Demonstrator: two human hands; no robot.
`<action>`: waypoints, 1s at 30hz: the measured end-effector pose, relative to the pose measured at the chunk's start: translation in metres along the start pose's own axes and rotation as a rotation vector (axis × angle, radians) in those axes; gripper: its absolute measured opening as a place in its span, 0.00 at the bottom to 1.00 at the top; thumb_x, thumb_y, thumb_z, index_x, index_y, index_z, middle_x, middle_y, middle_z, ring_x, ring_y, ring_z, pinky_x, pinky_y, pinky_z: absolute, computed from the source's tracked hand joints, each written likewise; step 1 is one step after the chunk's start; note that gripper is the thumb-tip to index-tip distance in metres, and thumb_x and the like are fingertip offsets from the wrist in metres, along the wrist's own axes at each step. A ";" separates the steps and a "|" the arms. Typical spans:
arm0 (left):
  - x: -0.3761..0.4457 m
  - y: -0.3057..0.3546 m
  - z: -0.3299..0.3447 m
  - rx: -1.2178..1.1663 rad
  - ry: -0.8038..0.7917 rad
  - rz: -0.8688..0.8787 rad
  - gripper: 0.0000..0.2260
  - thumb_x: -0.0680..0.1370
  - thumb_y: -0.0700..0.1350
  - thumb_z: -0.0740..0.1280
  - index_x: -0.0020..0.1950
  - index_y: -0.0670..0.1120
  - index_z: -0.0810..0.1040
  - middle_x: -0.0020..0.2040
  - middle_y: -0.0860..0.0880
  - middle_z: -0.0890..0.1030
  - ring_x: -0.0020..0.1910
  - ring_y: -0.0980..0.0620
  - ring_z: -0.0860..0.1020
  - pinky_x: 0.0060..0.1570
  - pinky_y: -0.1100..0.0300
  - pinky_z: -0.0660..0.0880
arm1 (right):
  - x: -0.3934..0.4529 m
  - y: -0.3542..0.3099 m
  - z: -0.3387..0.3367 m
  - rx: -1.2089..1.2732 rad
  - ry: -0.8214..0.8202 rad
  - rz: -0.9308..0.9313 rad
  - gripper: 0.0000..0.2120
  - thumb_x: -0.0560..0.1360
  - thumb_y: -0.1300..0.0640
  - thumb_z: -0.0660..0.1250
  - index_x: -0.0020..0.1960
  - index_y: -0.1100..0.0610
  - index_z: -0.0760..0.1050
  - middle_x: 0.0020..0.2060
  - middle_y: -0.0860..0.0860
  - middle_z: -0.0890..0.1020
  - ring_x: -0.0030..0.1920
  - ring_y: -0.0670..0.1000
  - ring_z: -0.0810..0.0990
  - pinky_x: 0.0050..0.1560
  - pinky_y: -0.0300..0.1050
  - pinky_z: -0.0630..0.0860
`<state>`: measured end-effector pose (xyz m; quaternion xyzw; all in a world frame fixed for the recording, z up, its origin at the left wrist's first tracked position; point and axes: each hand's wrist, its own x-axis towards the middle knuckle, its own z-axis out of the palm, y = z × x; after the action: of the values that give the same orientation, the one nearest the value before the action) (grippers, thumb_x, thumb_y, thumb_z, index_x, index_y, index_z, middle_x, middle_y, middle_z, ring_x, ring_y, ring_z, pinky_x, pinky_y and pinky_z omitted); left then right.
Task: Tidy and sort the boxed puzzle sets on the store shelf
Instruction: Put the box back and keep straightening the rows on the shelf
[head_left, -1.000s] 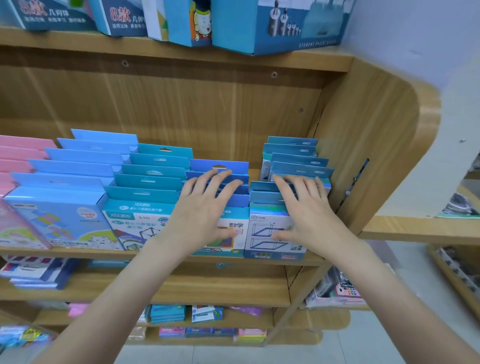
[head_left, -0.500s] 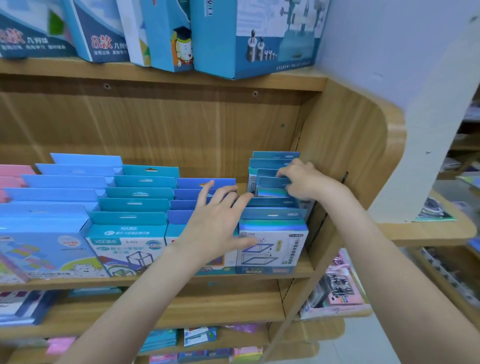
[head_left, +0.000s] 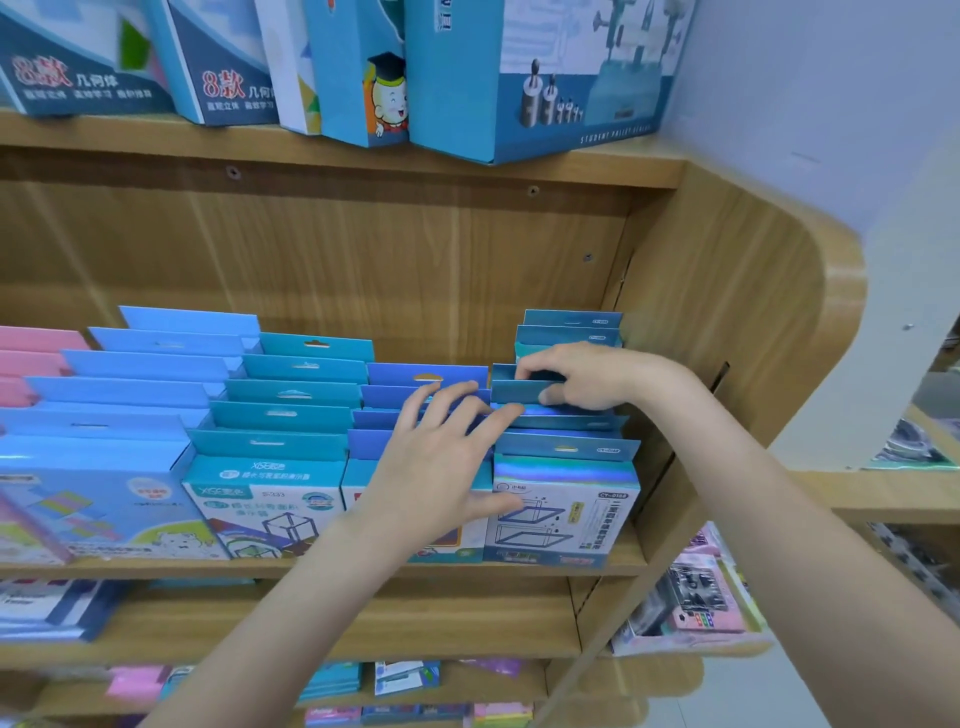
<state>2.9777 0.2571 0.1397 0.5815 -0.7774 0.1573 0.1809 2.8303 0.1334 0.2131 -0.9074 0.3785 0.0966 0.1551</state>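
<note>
- Two bare hands work at the right end of a wooden shelf (head_left: 332, 569) that carries rows of boxed puzzle sets standing one behind another
- The right hand (head_left: 592, 376) reaches into the rightmost row, against the shelf's side panel (head_left: 727, 322); its fingers (head_left: 535, 366) and thumb pinch the top flap of a teal box (head_left: 522, 391) in the middle of that row
- The front box of that row (head_left: 563, 506), iridescent with a cube-frame drawing, stands upright at the shelf edge
- The left hand (head_left: 441, 467) lies flat, fingers (head_left: 452, 402) spread, across the tops of the blue row (head_left: 426, 375) just beside it, the thumb touching the front box
- Further left stand teal boxes (head_left: 270, 488), light-blue boxes (head_left: 98, 499) and pink ones (head_left: 36, 343)
- Large blue boxes (head_left: 545, 78) stand on the upper shelf
</note>
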 end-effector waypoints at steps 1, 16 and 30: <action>0.000 -0.001 0.000 0.000 -0.003 0.002 0.35 0.64 0.69 0.56 0.64 0.50 0.72 0.50 0.50 0.79 0.59 0.47 0.71 0.62 0.50 0.59 | 0.001 0.000 0.001 0.002 -0.002 -0.004 0.07 0.78 0.57 0.60 0.49 0.45 0.66 0.52 0.47 0.72 0.52 0.52 0.70 0.54 0.50 0.69; 0.012 -0.002 -0.019 0.012 -0.128 0.005 0.42 0.64 0.72 0.57 0.72 0.49 0.62 0.71 0.46 0.65 0.68 0.47 0.60 0.68 0.46 0.53 | 0.023 0.031 -0.023 0.146 0.384 0.220 0.15 0.74 0.60 0.66 0.60 0.52 0.71 0.65 0.54 0.70 0.64 0.55 0.68 0.62 0.49 0.66; 0.023 -0.017 -0.020 -0.111 -0.408 -0.011 0.41 0.65 0.73 0.61 0.72 0.57 0.53 0.71 0.55 0.59 0.70 0.54 0.56 0.71 0.52 0.44 | 0.041 0.035 -0.031 0.168 0.089 0.131 0.03 0.76 0.59 0.63 0.47 0.52 0.74 0.52 0.51 0.76 0.54 0.51 0.73 0.50 0.44 0.71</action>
<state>2.9898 0.2427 0.1687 0.5948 -0.8021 -0.0076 0.0524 2.8357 0.0719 0.2222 -0.8680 0.4500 0.0342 0.2072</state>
